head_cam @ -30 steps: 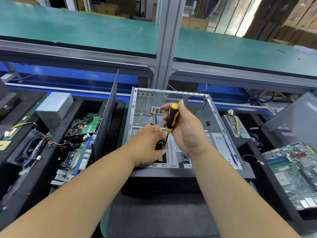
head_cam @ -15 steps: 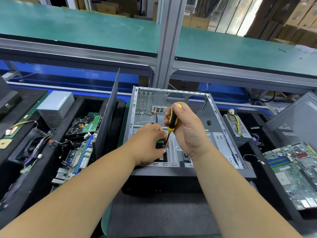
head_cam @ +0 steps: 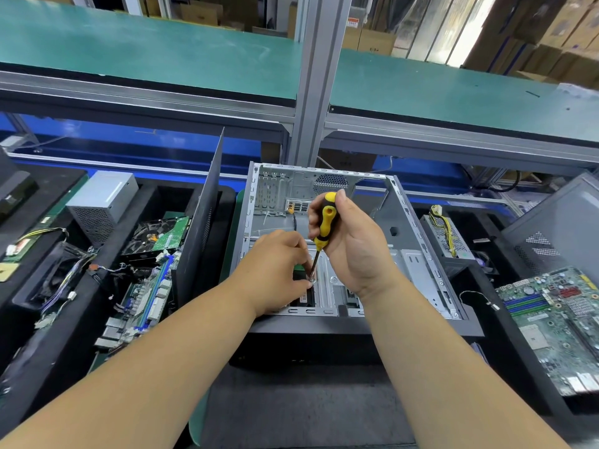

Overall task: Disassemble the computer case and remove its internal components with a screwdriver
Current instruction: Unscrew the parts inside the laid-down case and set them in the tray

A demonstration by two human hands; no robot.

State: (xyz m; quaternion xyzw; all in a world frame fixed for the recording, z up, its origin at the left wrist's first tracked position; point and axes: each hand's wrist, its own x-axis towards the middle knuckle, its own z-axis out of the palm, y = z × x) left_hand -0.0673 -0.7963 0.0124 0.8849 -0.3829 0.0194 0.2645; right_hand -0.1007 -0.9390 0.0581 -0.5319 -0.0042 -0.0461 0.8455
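Observation:
An open grey computer case (head_cam: 418, 241) lies on its side in the middle of the bench, its inside mostly bare metal. My right hand (head_cam: 353, 247) grips a yellow-and-black screwdriver (head_cam: 325, 222), held nearly upright with its tip down on a screw (head_cam: 312, 280) near the case's front edge. My left hand (head_cam: 278, 270) sits inside the case just left of the shaft, fingers curled by the tip beside a small dark part (head_cam: 303, 294). Whether those fingers pinch the shaft or the screw is hidden.
A black side panel (head_cam: 202, 228) stands upright left of the case. Left bins hold a grey power supply (head_cam: 100, 202), a hard drive (head_cam: 155, 236) and a motherboard (head_cam: 146, 296). At right lie another motherboard (head_cam: 557, 322), a small power supply (head_cam: 447, 234) and a grey panel (head_cam: 564, 222).
Both hands stay at the same screw; the screwdriver handle has shifted slightly in my right hand's grip. The camera moved a little.

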